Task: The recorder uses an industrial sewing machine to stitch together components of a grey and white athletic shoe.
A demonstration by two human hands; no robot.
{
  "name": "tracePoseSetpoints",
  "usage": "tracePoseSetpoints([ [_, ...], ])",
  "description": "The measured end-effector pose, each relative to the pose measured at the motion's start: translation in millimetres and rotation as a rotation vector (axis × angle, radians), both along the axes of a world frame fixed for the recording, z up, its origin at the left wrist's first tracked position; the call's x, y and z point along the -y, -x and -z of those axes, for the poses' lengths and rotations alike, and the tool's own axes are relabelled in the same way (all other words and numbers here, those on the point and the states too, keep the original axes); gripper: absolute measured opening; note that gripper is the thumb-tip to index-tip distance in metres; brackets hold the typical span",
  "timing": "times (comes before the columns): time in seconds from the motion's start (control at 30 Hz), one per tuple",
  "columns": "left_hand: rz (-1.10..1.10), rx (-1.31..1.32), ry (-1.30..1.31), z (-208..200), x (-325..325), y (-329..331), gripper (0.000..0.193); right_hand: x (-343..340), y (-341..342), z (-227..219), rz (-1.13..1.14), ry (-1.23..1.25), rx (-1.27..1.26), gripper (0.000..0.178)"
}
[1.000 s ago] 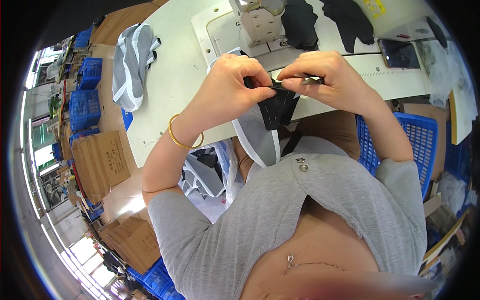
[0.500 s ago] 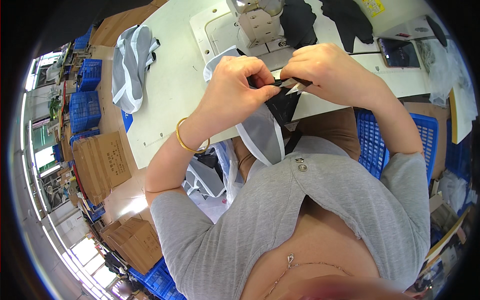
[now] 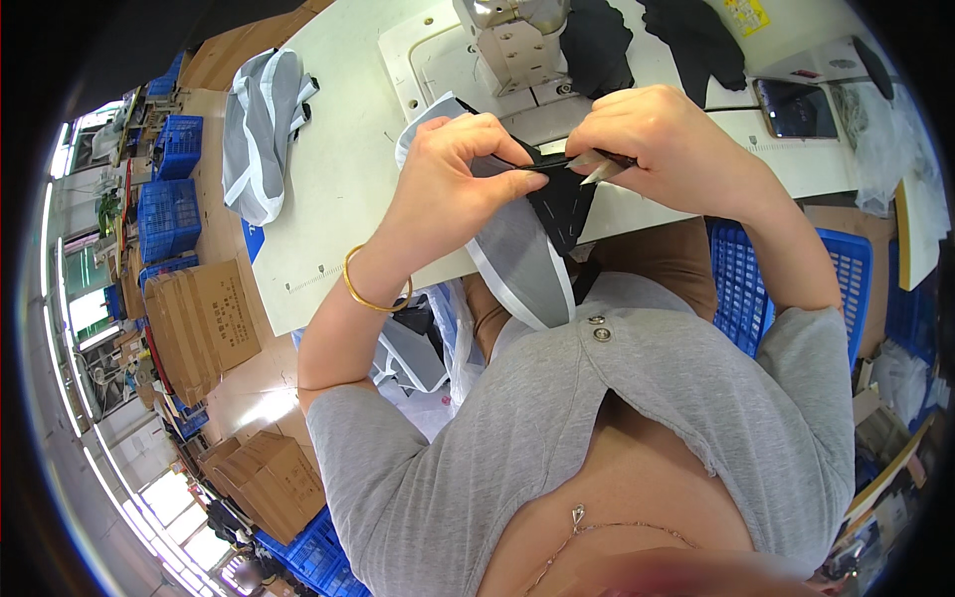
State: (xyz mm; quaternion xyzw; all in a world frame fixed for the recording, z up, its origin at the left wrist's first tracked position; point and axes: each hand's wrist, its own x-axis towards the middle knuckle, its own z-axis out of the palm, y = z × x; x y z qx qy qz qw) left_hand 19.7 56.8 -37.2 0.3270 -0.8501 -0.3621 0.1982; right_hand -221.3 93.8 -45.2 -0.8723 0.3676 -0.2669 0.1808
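Note:
Close to the table's front edge, my left hand (image 3: 453,184) pinches the upper edge of a black fabric panel (image 3: 563,211) between thumb and forefinger. The panel is joined to a grey mesh piece (image 3: 522,254) with white binding, which hangs down over the edge to my lap. My right hand (image 3: 662,139) is closed around small thread snips (image 3: 599,173), whose pointed blades stick out toward the left hand. A thin dark strip spans from the left fingertips to the right ones. Whether the right fingertips also grip it is hidden.
A sewing machine (image 3: 517,50) stands just beyond my hands on the white table (image 3: 338,149). Black fabric pieces (image 3: 696,45) and a phone (image 3: 796,107) lie to the right. Another grey piece (image 3: 261,139) rests at left. A blue basket (image 3: 738,284) sits beside my right leg.
My hands have drawn slightly apart, the left moving a little left and the right a little right. More of the black panel shows between them. The snips stay in my right hand.

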Motion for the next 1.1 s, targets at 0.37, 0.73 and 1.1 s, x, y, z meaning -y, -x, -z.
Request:
tracePoseSetpoints([
  [0.37,0.135,-0.001,0.075,-44.0,44.0,-14.2,0.009,-6.3,-22.3,-2.1,0.225,-0.270,0.468,0.015],
  [0.73,0.052,-0.058,-0.242,-83.0,118.5,5.8,0.021,16.1,-47.2,-23.3,0.315,-0.599,1.124,0.013],
  [1.1,-0.113,-0.091,-0.372,-58.4,148.2,4.0,0.023,22.6,-39.4,-26.4,0.375,-0.664,1.179,0.015],
])
